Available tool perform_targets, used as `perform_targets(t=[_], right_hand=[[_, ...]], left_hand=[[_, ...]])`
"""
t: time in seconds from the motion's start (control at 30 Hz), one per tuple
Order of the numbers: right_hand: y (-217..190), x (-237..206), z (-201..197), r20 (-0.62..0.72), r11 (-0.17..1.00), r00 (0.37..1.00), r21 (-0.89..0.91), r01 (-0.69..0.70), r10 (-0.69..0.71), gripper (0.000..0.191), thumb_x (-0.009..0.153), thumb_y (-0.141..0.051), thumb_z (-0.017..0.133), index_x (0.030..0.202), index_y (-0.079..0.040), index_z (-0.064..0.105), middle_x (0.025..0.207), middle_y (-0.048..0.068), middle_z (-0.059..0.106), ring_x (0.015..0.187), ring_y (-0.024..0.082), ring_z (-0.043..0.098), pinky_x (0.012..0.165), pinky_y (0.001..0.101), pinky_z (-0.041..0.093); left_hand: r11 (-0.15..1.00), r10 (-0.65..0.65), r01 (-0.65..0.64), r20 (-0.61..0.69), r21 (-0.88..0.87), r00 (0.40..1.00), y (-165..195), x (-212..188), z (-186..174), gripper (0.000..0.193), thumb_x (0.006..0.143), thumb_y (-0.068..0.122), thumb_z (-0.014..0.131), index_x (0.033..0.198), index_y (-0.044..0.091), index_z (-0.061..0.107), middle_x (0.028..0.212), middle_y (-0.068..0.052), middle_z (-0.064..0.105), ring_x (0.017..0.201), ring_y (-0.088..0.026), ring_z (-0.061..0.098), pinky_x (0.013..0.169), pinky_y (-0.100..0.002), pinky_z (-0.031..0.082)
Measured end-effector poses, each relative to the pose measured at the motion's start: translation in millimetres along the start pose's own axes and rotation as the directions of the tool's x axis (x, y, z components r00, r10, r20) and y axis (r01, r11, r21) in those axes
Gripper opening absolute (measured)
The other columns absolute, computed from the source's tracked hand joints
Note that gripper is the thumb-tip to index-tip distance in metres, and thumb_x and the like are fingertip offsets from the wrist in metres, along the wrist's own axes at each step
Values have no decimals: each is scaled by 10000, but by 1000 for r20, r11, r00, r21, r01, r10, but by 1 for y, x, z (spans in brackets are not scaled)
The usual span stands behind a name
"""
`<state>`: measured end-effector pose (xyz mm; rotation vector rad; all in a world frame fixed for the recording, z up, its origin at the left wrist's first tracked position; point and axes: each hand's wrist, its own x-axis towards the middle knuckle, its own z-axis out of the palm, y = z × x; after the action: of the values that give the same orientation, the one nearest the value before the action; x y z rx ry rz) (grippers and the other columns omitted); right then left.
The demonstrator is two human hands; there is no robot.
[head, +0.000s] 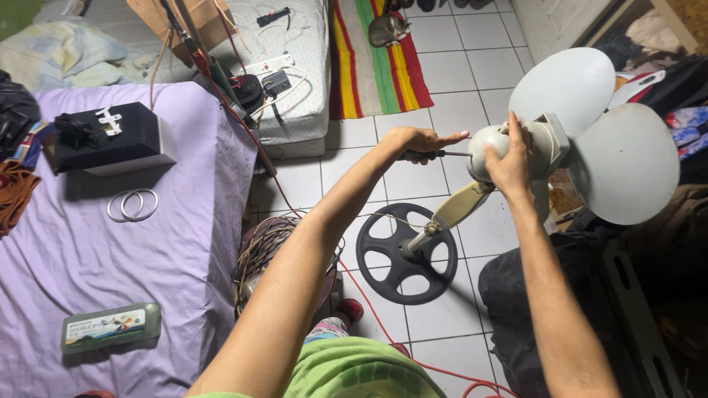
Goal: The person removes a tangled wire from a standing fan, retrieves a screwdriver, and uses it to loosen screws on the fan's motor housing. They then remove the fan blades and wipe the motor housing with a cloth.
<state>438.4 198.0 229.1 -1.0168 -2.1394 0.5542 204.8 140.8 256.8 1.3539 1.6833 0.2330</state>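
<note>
From the head view, a green oblong box with a pale label (110, 328) lies near the bed's lower edge on the lilac sheet (184, 243), and a black box (110, 138) sits higher up beside two rings (133, 205). Over the tiled floor, the left hand (422, 142) has its grip closed on a screwdriver (451, 154), forefinger stretched along the shaft. The right hand (511, 158) clasps the fan motor housing (542, 144) above its round base (406, 253); the tool's tip seems hidden at the housing, and one blade (625, 163) nears the frame edge.

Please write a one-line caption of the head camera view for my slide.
Left hand drives a thin screwdriver into a pale plastic fan motor housing steadied by the right hand.
</note>
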Motion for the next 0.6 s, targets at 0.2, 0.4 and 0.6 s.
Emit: perform_targets(t=[0.2, 0.4, 0.6], right_hand=[[-14, -9, 2, 122, 980, 992, -190, 65, -42, 522, 639, -318, 980, 1124, -246, 800, 1690, 202, 45, 1544, 469, 182, 1192, 704, -26], [-15, -20, 29, -85, 956, 991, -285, 71, -99, 180, 748, -316, 941, 872, -250, 828, 1732, 149, 197, 1573, 414, 206, 1238, 711, -5], [-14, -24, 40, -125, 932, 980, -348, 101, -152, 198, 765, -332, 936, 838, -217, 792, 1701, 149, 259, 1547, 413, 246, 1219, 731, 23]], left_hand=[[921, 135, -156, 84, 357, 987, 6, -10, -8, 714, 587, 804, 762, 632, 111, 597, 600, -8, 566, 540, -155, 562, 483, -322, 438], [886, 122, -149, 88, 439, 989, 3, -1, -6, 469, 586, 466, 934, 718, 87, 690, 679, -2, 641, 597, -154, 618, 533, -321, 505], [765, 282, -128, -149, 632, 948, -3, 14, 15, 511, 590, 401, 965, 902, 91, 705, 864, -60, 717, 791, -221, 701, 655, -359, 571]])
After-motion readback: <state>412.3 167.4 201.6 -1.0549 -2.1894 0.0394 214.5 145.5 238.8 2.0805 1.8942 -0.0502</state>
